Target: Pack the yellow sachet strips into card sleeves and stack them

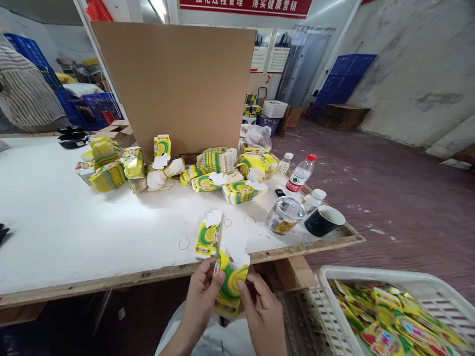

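Note:
Both hands grip one small yellow and green printed carton (230,282) just below the front edge of the white table (55,222). My left hand (202,296) pinches its left side with the thumb on the face. My right hand (261,309) holds its right side, with white flaps standing open at the top. A second flat carton (208,237) lies on the table right above my hands. Farther back, piles of the same flat cartons (218,160) lie in front of a big upright cardboard sheet (178,84).
A glass jar (285,215), a dark mug (324,221) and a red-capped water bottle (300,175) stand at the table's right end. A white plastic crate (393,311) of cartons sits at lower right. Another person's striped sleeve (25,91) shows at far left.

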A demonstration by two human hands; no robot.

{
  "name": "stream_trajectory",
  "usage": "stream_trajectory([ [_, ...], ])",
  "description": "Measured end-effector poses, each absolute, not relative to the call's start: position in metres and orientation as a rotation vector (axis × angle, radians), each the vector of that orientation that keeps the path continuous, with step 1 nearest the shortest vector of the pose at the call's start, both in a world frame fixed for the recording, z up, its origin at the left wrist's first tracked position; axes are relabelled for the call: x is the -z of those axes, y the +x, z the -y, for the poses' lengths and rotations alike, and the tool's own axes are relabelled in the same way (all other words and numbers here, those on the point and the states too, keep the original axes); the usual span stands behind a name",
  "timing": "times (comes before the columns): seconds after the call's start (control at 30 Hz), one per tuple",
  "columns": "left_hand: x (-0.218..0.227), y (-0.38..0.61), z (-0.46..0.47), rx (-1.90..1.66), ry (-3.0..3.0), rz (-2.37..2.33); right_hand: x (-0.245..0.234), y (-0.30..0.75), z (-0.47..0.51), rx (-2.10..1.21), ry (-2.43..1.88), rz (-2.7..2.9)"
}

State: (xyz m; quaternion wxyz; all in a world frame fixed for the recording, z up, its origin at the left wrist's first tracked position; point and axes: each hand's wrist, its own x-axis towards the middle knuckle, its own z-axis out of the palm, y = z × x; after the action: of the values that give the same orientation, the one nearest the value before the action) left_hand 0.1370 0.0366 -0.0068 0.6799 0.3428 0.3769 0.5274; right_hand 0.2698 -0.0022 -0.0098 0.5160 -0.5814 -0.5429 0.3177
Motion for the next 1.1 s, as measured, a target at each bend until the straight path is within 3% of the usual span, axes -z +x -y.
stream_trajectory([
  [0.3,-0.005,0.113,-0.032,-0.944,1.077,-0.699,0.009,0.285,0.000,-1.056,-1.144,1.152],
  [0.47,-0.010,0.106,-0.032,-0.802,0.968,-0.580,0.007,0.296,0.003,-1.246,-1.147,1.189],
  [0.63,-0.010,0.109,-0.029,-0.788,0.961,-0.543,-0.005,0.293,0.002,-1.052,-1.230,1.371],
  [0.9,-0.007,0.106,-0.036,-0.834,1.288,-0.746,0.011,0.296,-0.001,-0.804,-1.245,1.209],
  [1.1,0.006,0.106,-0.035,-0.841,1.480,-0.874,0.006,0.299,-0.004,-0.999,-1.316,1.362],
])
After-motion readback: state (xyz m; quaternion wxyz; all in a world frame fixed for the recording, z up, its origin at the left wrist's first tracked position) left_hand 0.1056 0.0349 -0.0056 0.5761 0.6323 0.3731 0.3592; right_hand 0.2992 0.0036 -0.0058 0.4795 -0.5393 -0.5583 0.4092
